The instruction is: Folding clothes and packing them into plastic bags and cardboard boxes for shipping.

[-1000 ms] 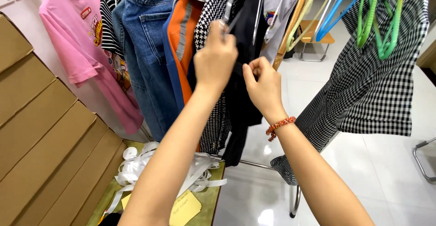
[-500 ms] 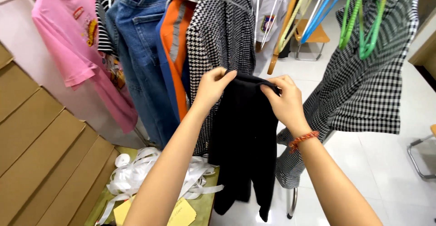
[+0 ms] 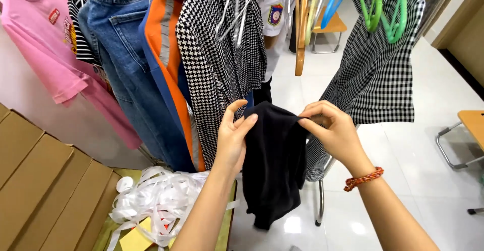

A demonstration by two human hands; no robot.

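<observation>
Left hand [image 3: 233, 139] pinching the upper left edge of a black garment [image 3: 275, 162], thumb raised and spread, fingers curled behind the soft matte cloth. Right hand [image 3: 330, 130] closed on the upper right edge, fingertips bunched tight over a fold, a braided red-orange bracelet [image 3: 363, 179] round the wrist. Garment stretched flat between the two hands and hanging limp below them, ending in an uneven hem.

Just behind the left hand: a black-and-white houndstooth jacket [image 3: 217, 64], woven and coarse-looking, on thin white wire hangers [image 3: 237, 9]. Further left of it, an orange-and-blue sports jacket [image 3: 164, 54] with a grey stripe, stiff blue denim jeans [image 3: 121, 54], a striped top [image 3: 80, 24] and a pink T-shirt [image 3: 50, 49].

Above and behind the right hand: a black-and-white gingham shirt [image 3: 375, 74] under glossy green plastic hangers [image 3: 383, 9]; beside these, a wooden hanger [image 3: 301, 24] and blue hangers [image 3: 333, 1].

Below the left forearm: a loose tangle of shiny white ribbon [image 3: 151, 200] on a table [image 3: 228, 226], flat brown cardboard boxes [image 3: 45, 180] further left. Below the right hand: glossy white tiled floor [image 3: 433, 170].
</observation>
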